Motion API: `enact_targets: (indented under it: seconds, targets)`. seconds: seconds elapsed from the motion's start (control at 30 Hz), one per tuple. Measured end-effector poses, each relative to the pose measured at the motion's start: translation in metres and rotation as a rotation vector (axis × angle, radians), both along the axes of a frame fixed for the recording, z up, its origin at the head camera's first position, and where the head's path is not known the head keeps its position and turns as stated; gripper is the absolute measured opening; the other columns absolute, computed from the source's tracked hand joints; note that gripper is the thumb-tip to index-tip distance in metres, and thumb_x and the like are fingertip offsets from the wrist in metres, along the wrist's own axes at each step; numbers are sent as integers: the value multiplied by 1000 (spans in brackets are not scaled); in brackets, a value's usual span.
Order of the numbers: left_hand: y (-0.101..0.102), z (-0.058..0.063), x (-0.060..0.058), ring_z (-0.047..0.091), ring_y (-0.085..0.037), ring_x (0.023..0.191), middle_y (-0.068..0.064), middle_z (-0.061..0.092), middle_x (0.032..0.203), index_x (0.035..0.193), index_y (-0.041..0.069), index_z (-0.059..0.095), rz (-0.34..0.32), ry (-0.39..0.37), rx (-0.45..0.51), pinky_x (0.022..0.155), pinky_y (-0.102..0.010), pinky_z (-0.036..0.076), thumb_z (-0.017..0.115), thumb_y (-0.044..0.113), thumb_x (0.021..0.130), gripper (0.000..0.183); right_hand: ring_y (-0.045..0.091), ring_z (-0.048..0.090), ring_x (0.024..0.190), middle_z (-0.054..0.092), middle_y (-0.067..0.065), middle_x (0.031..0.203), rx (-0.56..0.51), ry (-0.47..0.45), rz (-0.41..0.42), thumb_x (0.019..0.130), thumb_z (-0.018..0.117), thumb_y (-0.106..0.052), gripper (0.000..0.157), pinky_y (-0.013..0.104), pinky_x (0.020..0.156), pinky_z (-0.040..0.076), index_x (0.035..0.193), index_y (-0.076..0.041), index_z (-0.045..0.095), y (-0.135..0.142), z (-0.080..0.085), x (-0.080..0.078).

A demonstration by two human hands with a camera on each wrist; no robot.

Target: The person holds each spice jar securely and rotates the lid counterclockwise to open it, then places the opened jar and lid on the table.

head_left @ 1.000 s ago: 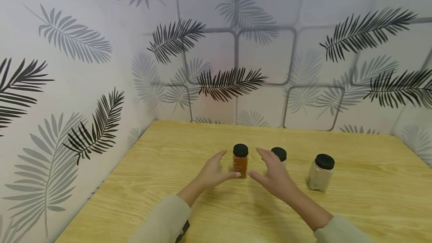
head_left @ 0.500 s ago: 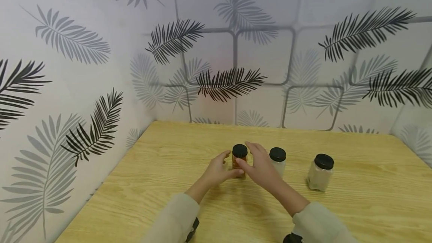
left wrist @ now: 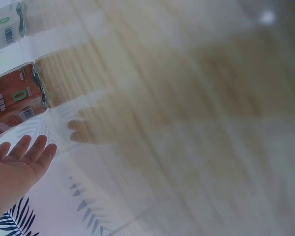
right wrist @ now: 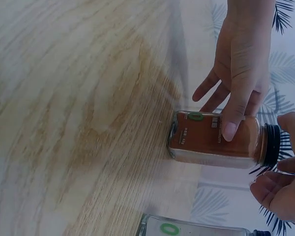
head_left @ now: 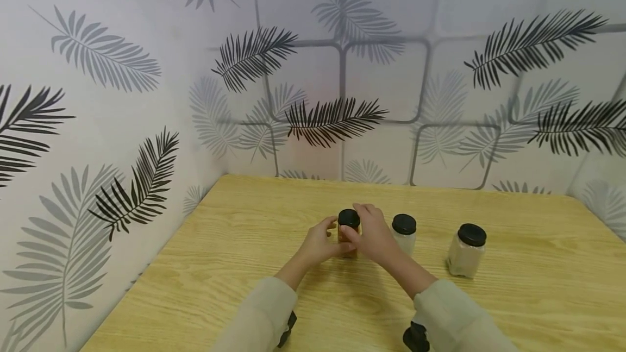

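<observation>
A square glass spice jar of reddish-brown powder stands upright on the table, topped by a black lid. From the left, my left hand holds its body, the thumb lying across the front. In the left wrist view the fingers of that hand appear beside the jar. My right hand is at the lid from the right, thumb in front and fingers at the far side. The right wrist view shows the right hand's fingertips close around the black lid.
To the right stand two pale-filled jars with black lids, a nearer-to-hand jar and a farther jar. The wood-grain table meets a leaf-patterned wall at the back and left.
Both hands have closed in on the reddish-brown jar from either side. The right hand moved left, away from in front of the middle jar, up to the lid. The jars have stayed put.
</observation>
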State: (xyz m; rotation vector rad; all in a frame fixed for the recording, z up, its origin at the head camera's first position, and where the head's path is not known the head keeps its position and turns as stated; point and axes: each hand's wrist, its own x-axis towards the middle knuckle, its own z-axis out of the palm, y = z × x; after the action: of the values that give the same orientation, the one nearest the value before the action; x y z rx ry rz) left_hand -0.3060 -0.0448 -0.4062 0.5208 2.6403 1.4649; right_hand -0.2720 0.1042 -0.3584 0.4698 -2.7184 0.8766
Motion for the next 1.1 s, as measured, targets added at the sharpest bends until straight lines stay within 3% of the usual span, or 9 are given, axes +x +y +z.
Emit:
enact_targets:
  seconds: [0.33,0.6,0.87,1.1]
  targets:
    - [2,0,-3,53,-32,115,-16,53,130,134,5,46,-51,38,11,95,-43,47,73,22,81,61,40,48,116,49,27,125,59,-5,26,91,60,-28,58,49,94,46,132,10,43,0,1,-10]
    - [3,1,-5,57,-35,111,-18,55,124,127,4,49,-50,-23,52,90,-41,51,72,17,82,52,36,52,108,52,25,119,115,-28,14,91,59,-27,55,45,89,49,130,10,46,-4,4,-14]
    - [3,-1,-7,57,-35,110,-20,57,123,120,0,52,-61,-14,44,91,-40,51,71,12,82,44,33,56,101,55,23,111,170,8,11,90,61,-25,51,42,86,51,125,11,51,-8,7,-16]
    - [3,-1,-5,57,-33,110,-17,58,121,119,2,54,-65,-14,43,92,-39,50,71,14,82,43,32,56,99,54,22,110,173,-14,9,91,61,-25,49,41,85,52,124,10,52,-9,9,-14]
